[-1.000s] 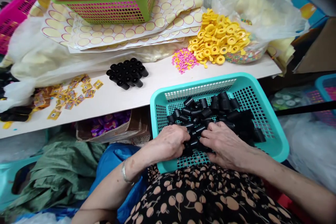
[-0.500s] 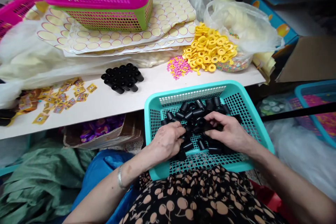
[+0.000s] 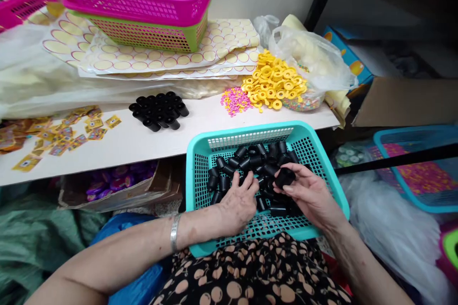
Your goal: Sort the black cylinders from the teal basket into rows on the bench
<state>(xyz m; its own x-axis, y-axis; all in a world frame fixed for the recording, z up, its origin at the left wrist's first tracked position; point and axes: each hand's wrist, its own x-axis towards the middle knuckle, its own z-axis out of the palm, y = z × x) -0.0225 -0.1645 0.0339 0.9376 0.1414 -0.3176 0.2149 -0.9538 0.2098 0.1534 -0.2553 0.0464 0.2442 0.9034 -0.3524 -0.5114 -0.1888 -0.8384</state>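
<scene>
A teal mesh basket [image 3: 322,164] rests on my lap, filled with several black plastic tubes [image 3: 250,162]. My left hand [image 3: 238,205] lies palm down on the tubes near the basket's middle, fingers curled over them. Just to its right, my right hand [image 3: 309,193] pinches one black tube [image 3: 285,177] between thumb and fingers, lifted slightly above the pile. A cluster of black tubes [image 3: 159,109] stands packed together on the white table [image 3: 143,140] beyond the basket.
On the table are yellow rings [image 3: 274,83], small pink pieces [image 3: 234,100], yellow stickers [image 3: 64,128], sticker sheets [image 3: 229,40] and stacked pink and green baskets [image 3: 143,5]. A clear plastic bag [image 3: 315,59] sits at right. Another teal basket [image 3: 418,171] stands lower right.
My right hand has picked one black tube out of the pile and raised it. My left hand shifted slightly over the tubes. The view tilted upward, so everything sits lower in frame.
</scene>
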